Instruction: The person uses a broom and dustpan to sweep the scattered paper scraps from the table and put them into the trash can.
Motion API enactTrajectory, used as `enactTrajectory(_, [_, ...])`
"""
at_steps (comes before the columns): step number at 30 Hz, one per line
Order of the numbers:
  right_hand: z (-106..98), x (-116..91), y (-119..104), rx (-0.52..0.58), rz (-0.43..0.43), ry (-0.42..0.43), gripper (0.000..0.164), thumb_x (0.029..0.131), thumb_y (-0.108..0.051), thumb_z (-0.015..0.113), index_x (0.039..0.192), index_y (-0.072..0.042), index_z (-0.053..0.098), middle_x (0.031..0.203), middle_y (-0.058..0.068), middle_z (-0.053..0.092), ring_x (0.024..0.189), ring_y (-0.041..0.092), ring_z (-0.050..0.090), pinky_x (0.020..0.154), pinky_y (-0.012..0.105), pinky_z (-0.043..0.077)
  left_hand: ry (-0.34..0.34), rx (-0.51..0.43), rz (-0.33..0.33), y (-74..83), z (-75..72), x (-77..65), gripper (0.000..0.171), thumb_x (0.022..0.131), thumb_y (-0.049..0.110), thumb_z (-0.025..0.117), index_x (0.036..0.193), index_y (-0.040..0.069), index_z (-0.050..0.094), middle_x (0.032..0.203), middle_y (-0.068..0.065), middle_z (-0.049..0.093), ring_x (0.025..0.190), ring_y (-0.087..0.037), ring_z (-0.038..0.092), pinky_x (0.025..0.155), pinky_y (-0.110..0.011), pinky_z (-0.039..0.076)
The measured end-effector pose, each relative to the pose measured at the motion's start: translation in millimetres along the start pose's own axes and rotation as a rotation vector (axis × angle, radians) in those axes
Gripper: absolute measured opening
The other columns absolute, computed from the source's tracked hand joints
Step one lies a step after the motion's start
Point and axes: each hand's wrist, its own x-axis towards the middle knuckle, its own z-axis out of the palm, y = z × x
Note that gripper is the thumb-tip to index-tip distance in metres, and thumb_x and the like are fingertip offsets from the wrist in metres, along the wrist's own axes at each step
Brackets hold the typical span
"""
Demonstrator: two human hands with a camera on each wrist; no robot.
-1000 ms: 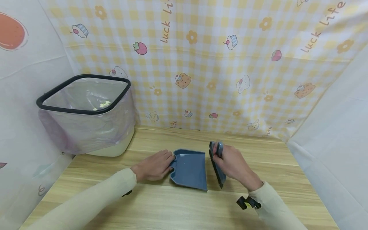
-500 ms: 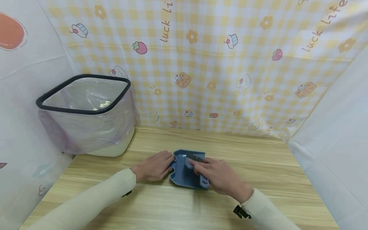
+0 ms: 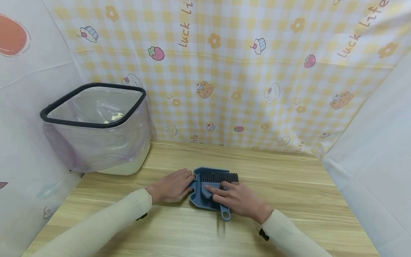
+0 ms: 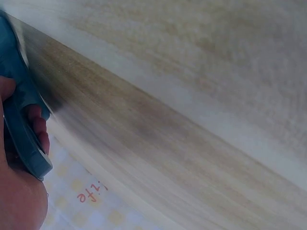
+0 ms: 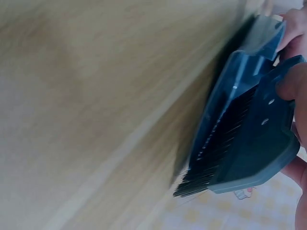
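Note:
A blue-grey dustpan (image 3: 198,202) lies on the wooden table, its handle toward the left. My left hand (image 3: 171,185) grips that handle; in the left wrist view the fingers wrap through the dustpan's handle (image 4: 24,129). Over the pan, my right hand (image 3: 239,198) holds a blue-grey hand brush (image 3: 208,189) with dark bristles, its looped handle end jutting out toward the front edge. In the right wrist view the brush (image 5: 254,148) lies across the dustpan's tray (image 5: 216,103), bristles against its inside. One finger presses along the back of the brush.
On the left stands a bin (image 3: 135,164) lined with a clear bag and topped by a black rim; pale yellow scraps (image 3: 117,116) lie inside. A checked cloth (image 3: 224,89) hangs behind the wooden table (image 3: 289,185), with white cloth at both sides.
My right hand has moved left with the brush, from beside the pan's open edge to over the pan, and turned it so the bristles point away. The left hand and dustpan have stayed put.

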Motion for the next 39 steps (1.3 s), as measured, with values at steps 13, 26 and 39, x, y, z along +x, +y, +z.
enactTrajectory(13, [11,-1,-4,0.004,-0.044,-0.019,0.021,0.105,-0.022,0.072,0.124,-0.027,0.067,0.157,-0.003,0.063,0.109,0.018,0.072,0.065,0.027,0.06,-0.007,0.02,0.006,1.9,-1.4,-0.5,0.03,0.111,0.025,0.06,0.127,0.0,0.066,0.115,-0.01,0.064,0.104,-0.025,0.06,0.096,-0.042,0.054])
enactTrajectory(26, [5,2,-3,0.097,-0.07,-0.023,0.021,0.101,-0.021,0.079,0.121,-0.026,0.078,0.15,-0.003,0.068,0.119,0.016,0.072,0.082,0.028,0.064,-0.018,0.007,0.001,1.3,-0.7,0.7,0.032,0.112,0.025,0.059,0.13,-0.001,0.065,0.119,-0.01,0.064,0.107,-0.025,0.06,0.099,-0.043,0.053])
enactTrajectory(39, [-3,0,0,0.284,-0.005,-0.122,0.042,0.096,-0.013,0.084,0.134,-0.029,0.078,0.156,0.0,0.063,0.129,0.022,0.07,0.093,0.035,0.064,-0.011,0.046,0.004,1.7,-3.8,0.0,0.037,0.111,0.028,0.06,0.134,-0.002,0.065,0.121,-0.012,0.066,0.109,-0.026,0.061,0.102,-0.043,0.053])
